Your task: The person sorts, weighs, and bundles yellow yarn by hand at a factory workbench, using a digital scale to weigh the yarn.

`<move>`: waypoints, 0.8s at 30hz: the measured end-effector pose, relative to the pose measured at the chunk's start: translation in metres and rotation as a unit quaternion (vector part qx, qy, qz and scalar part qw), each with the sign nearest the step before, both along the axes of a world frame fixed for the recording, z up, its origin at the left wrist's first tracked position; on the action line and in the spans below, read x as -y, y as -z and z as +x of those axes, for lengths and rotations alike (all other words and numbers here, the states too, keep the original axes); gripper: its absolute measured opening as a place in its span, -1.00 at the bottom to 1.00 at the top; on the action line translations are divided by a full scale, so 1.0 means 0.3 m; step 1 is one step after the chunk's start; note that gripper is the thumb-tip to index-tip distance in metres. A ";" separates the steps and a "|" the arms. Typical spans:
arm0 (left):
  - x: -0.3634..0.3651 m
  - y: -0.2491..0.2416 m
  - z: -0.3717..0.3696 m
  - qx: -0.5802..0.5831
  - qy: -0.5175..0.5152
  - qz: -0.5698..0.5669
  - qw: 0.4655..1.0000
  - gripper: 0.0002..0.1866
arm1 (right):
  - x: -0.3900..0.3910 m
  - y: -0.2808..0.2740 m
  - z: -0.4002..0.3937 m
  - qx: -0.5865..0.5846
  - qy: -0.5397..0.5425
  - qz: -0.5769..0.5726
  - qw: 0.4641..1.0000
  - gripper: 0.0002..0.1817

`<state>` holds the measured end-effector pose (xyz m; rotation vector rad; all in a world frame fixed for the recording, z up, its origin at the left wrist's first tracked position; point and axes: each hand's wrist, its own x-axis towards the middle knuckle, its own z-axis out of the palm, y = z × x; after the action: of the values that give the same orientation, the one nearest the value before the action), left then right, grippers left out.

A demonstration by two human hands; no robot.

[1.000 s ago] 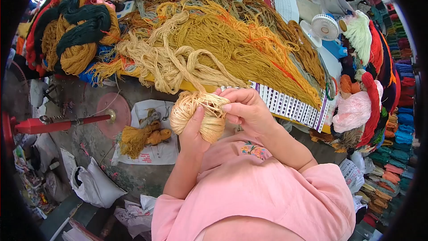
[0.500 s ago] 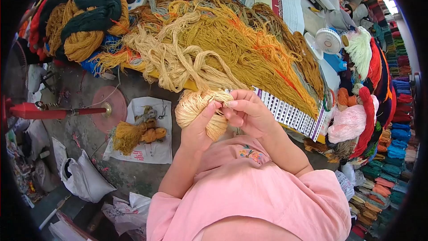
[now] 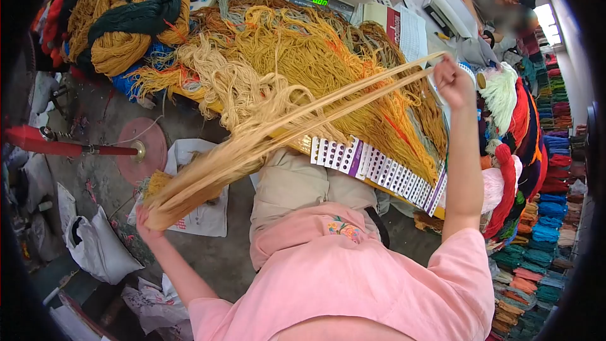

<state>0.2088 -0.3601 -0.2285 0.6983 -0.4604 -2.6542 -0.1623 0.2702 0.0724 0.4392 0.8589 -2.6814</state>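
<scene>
Cream yarn (image 3: 278, 125) stretches diagonally between my two hands, blurred by motion toward the left end. At the lower left my left hand (image 3: 149, 222) grips the thick bundled end. My right hand (image 3: 452, 82), raised at the right near the white fan, is closed on the looped end of the strands. Below the taut strands lies a broad heap of mustard and orange yarn (image 3: 303, 57). Loose cream loops (image 3: 218, 76) rest on the heap's left part. A strip of cards with dark holes (image 3: 379, 173) runs along the near edge.
A scale (image 3: 320, 1) with a green display stands behind the heap. Dark green and brown skeins (image 3: 136, 9) lie at the upper left. A red bar (image 3: 63, 146) reaches in from the left. Another person (image 3: 492, 0) is at the upper right. White bags (image 3: 104, 246) lie lower left.
My hands have moved from close together at the centre to far apart, left hand down-left, right hand up-right. The cream yarn has gone from a compact bundle to long stretched strands.
</scene>
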 end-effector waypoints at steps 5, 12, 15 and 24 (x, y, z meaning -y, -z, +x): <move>0.006 -0.133 0.231 0.286 -0.190 -0.072 0.936 -0.86 | -0.204 -0.112 -0.309 -0.094 0.159 0.108 0.977 -0.89; -0.033 -0.089 0.581 0.330 -0.234 -0.019 0.914 -0.83 | 0.056 -0.284 -0.354 -0.247 -0.114 0.216 0.938 -0.90; -0.191 -0.122 0.482 0.339 -0.245 0.004 0.908 -0.81 | 0.349 -0.337 -0.226 -0.265 -0.225 0.252 0.903 -0.86; 0.140 -0.039 0.450 0.349 -0.292 0.080 0.887 -0.77 | 0.323 -0.797 -0.669 -0.343 0.051 0.293 0.891 -0.82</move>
<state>0.3438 -0.4020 -0.2168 1.5716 -0.1541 -1.8259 -0.3630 0.1732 0.3116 -0.4131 1.9024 -2.6302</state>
